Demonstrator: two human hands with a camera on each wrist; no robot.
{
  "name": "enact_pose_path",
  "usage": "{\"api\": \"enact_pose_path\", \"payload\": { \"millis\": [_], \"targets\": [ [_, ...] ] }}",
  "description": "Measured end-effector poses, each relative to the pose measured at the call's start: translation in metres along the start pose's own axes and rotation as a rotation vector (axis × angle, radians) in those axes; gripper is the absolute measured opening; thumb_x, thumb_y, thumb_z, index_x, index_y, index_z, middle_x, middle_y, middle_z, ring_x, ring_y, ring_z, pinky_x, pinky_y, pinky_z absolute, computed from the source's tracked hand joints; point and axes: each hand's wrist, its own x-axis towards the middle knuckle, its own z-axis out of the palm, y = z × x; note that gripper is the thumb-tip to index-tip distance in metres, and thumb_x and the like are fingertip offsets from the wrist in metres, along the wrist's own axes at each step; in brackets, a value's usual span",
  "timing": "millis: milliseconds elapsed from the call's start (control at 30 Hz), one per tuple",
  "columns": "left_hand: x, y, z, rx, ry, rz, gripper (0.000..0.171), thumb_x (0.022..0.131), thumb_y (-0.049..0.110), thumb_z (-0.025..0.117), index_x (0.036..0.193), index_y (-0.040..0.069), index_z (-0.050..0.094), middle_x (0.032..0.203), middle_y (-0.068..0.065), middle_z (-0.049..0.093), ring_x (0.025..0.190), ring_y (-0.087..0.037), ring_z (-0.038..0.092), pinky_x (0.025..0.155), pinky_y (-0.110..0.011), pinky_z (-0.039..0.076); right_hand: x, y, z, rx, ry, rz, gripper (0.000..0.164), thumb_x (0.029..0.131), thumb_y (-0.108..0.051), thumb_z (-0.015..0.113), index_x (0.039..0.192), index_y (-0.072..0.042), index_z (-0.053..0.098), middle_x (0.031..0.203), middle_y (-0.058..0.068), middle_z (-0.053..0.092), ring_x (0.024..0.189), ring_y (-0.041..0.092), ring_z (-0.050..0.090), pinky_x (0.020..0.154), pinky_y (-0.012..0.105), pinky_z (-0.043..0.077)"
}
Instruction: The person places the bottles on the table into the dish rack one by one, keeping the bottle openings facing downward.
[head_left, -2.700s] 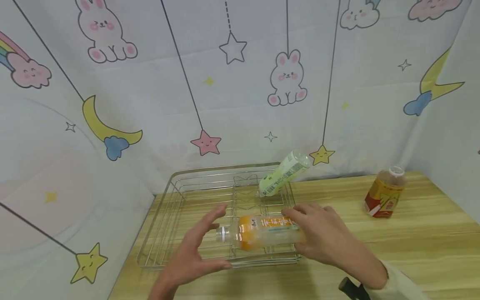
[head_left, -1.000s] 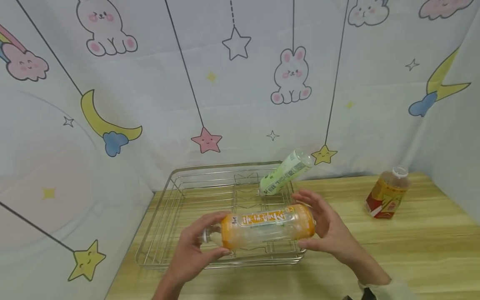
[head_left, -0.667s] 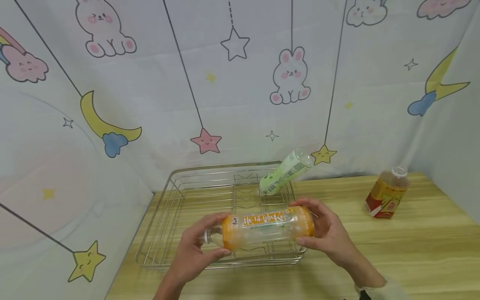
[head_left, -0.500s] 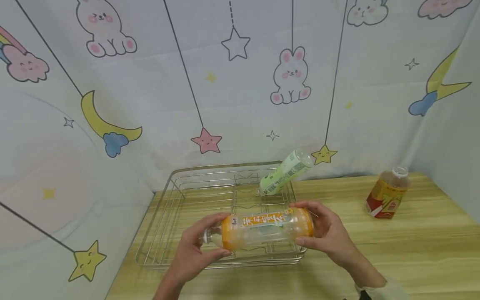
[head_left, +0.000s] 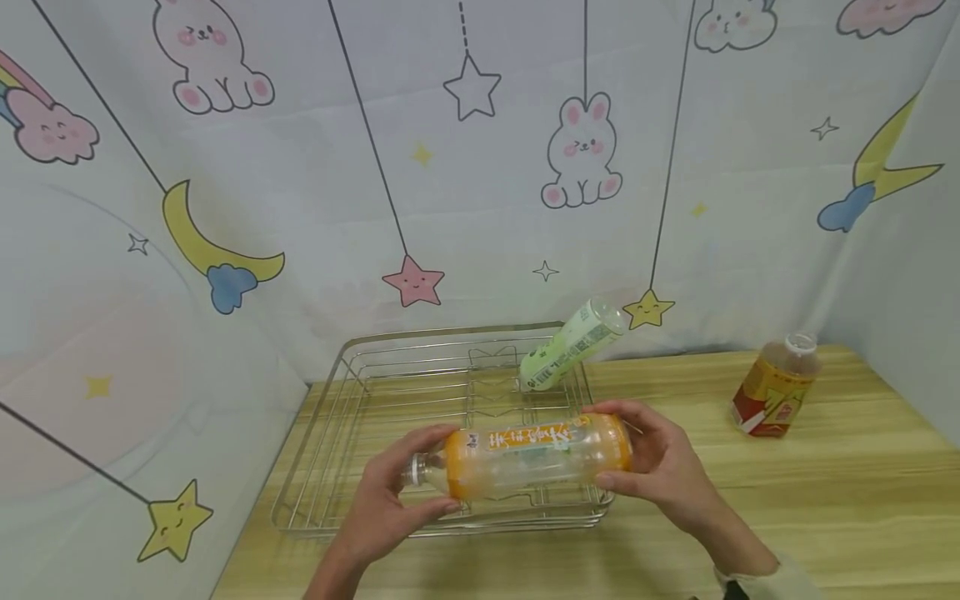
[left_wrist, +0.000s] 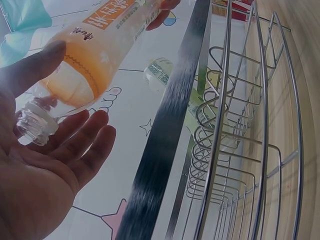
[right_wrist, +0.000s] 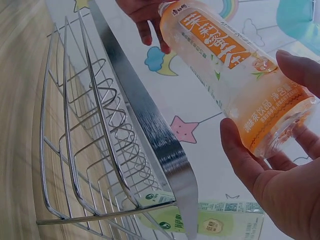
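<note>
A clear plastic bottle [head_left: 536, 458] with an orange-and-white label lies sideways between my hands, over the front of the wire dish rack [head_left: 352, 342]. Its capless neck points left. My left hand [head_left: 386, 483] grips it at the shoulder, thumb on the near side and fingers on the far side, the neck sitting inside the curve of the palm. At the base end, my right hand [head_left: 663, 467] holds it with curled fingers and thumb; in the right wrist view, the bottle base [right_wrist: 290, 127] sits between them. A green-labelled bottle [head_left: 570, 346] leans neck-down in the rack's back right corner.
On the wooden table [head_left: 690, 517], to the right of the rack, stands an open bottle [head_left: 776, 383] with a red-and-yellow label. Behind the table hangs a white curtain [head_left: 315, 167] printed with rabbits, stars and moons.
Since the earliest frame, my left hand has closed around the bottle's shoulder, and my right hand has shifted to its base end. Over the last half second, everything stays almost still.
</note>
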Motion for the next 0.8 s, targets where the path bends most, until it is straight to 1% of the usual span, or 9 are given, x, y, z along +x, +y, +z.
{"api": "enact_pose_path", "payload": {
  "millis": [100, 233, 300, 333, 467, 567, 700, 800],
  "targets": [
    [-0.002, -0.001, -0.002, -0.002, -0.003, 0.012, 0.07, 0.071, -0.008, 0.083, 0.135, -0.002, 0.054, 0.131, -0.016, 0.06, 0.106, -0.02, 0.063, 0.089, -0.034, 0.055, -0.001, -0.001, -0.002, -0.004, -0.002, -0.012, 0.06, 0.08, 0.017, 0.069, 0.135, 0.002, 0.05, 0.137, 0.017, 0.051, 0.12, 0.023, 0.057, 0.09, 0.037, 0.056],
    [-0.004, -0.001, -0.008, 0.018, 0.0, 0.016, 0.071, 0.072, -0.009, 0.082, 0.136, -0.004, 0.053, 0.129, -0.02, 0.06, 0.112, -0.021, 0.061, 0.094, -0.032, 0.053, -0.003, -0.003, -0.006, 0.002, 0.006, 0.002, 0.061, 0.079, 0.019, 0.069, 0.134, 0.001, 0.051, 0.137, 0.014, 0.051, 0.119, 0.023, 0.057, 0.089, 0.037, 0.056],
    [-0.006, -0.001, -0.011, 0.028, 0.005, 0.014, 0.071, 0.072, -0.01, 0.082, 0.136, -0.004, 0.053, 0.13, -0.018, 0.06, 0.113, -0.021, 0.061, 0.095, -0.03, 0.052, -0.004, -0.004, -0.008, -0.003, 0.011, 0.004, 0.061, 0.078, 0.021, 0.068, 0.133, 0.002, 0.05, 0.137, 0.015, 0.051, 0.118, 0.022, 0.058, 0.088, 0.036, 0.056],
    [-0.007, -0.001, -0.012, 0.028, 0.008, 0.019, 0.071, 0.071, -0.011, 0.082, 0.136, -0.005, 0.052, 0.13, -0.018, 0.06, 0.114, -0.021, 0.061, 0.095, -0.03, 0.052, -0.005, -0.005, -0.01, -0.008, 0.011, -0.003, 0.061, 0.078, 0.021, 0.068, 0.133, 0.004, 0.05, 0.137, 0.016, 0.051, 0.117, 0.022, 0.058, 0.088, 0.036, 0.056],
    [-0.012, -0.004, -0.02, 0.031, 0.017, 0.026, 0.073, 0.069, -0.017, 0.08, 0.136, -0.008, 0.051, 0.132, -0.012, 0.06, 0.114, -0.021, 0.06, 0.091, -0.03, 0.054, -0.007, -0.008, -0.018, -0.012, 0.004, -0.039, 0.061, 0.079, 0.024, 0.066, 0.134, 0.004, 0.049, 0.136, 0.014, 0.053, 0.116, 0.021, 0.059, 0.088, 0.034, 0.056],
    [-0.017, -0.006, -0.029, 0.049, 0.028, 0.024, 0.075, 0.068, -0.02, 0.079, 0.136, -0.009, 0.05, 0.133, -0.011, 0.059, 0.114, -0.022, 0.06, 0.09, -0.03, 0.054, -0.009, -0.013, -0.026, -0.013, 0.008, -0.049, 0.062, 0.079, 0.025, 0.064, 0.135, 0.002, 0.05, 0.136, 0.011, 0.053, 0.115, 0.02, 0.06, 0.087, 0.033, 0.057],
    [-0.026, -0.008, -0.043, 0.088, 0.054, 0.01, 0.074, 0.068, -0.02, 0.078, 0.136, -0.011, 0.049, 0.133, -0.011, 0.059, 0.115, -0.022, 0.06, 0.09, -0.028, 0.053, -0.012, -0.021, -0.036, -0.024, 0.015, -0.051, 0.063, 0.08, 0.027, 0.061, 0.136, 0.002, 0.049, 0.138, 0.011, 0.052, 0.115, 0.02, 0.06, 0.086, 0.032, 0.057],
    [-0.033, -0.008, -0.055, 0.138, 0.078, -0.019, 0.075, 0.068, -0.02, 0.078, 0.136, -0.011, 0.048, 0.135, -0.006, 0.058, 0.117, -0.018, 0.058, 0.092, -0.025, 0.052, -0.015, -0.025, -0.043, -0.015, 0.024, -0.074, 0.065, 0.08, 0.029, 0.059, 0.138, 0.004, 0.047, 0.139, 0.012, 0.051, 0.116, 0.021, 0.06, 0.086, 0.032, 0.057]
  ]
}}
